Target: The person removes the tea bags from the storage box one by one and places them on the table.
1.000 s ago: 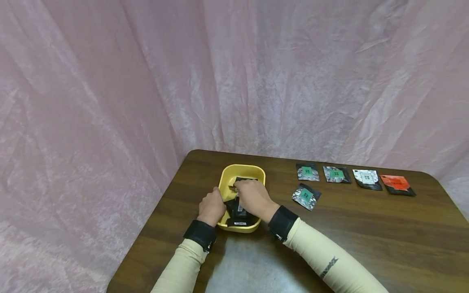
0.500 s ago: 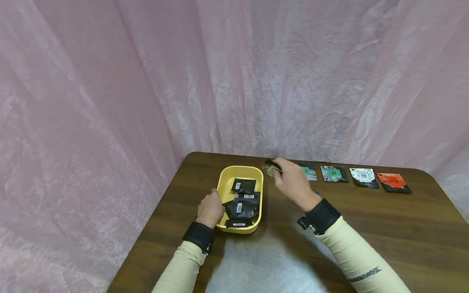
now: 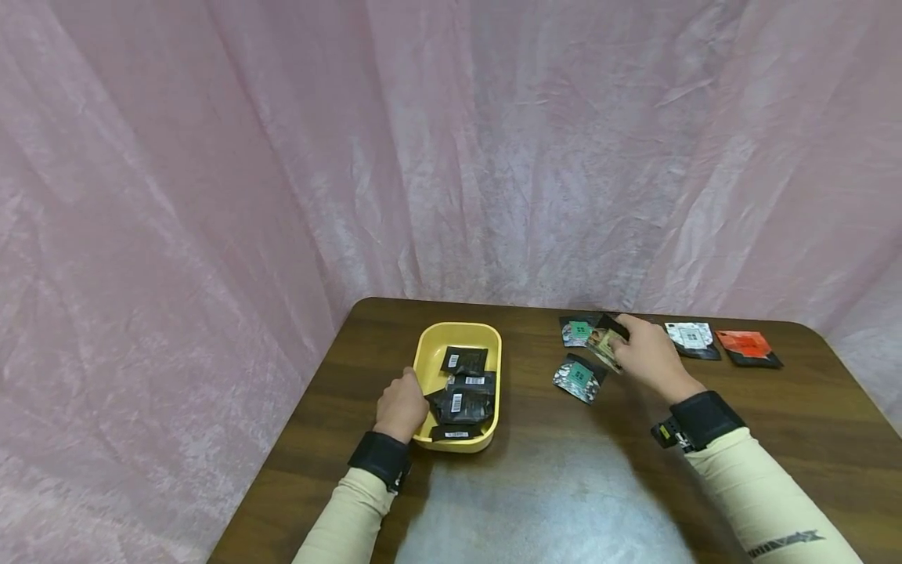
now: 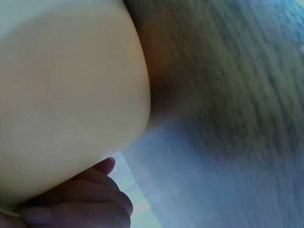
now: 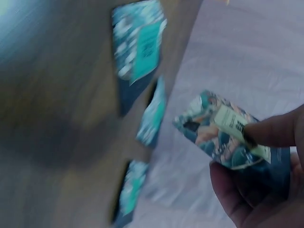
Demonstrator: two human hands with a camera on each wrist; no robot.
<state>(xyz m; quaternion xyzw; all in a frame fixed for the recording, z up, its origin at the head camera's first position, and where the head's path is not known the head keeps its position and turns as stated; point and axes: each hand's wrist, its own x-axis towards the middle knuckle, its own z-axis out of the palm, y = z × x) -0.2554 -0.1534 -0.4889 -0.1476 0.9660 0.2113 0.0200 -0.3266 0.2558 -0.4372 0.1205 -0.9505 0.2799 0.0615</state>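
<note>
Risk: right hand (image 3: 650, 356), pinching a sachet (image 3: 607, 342) right of centre, may disturb laid-out sachets (image 3: 579, 377) beneath, while left hand (image 3: 400, 405) grips the yellow tray (image 3: 458, 337).

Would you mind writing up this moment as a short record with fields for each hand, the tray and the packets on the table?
Left hand: left hand grips the near left rim of the yellow tray.
Right hand: right hand pinches a tan-labelled packet above the packet row.
Tray contents: several black packets, barcode side up.
Table: wooden table; two green-labelled packets left of the right hand, a white-labelled packet and a red packet to its right.
Backdrop: pink curtain.
</note>
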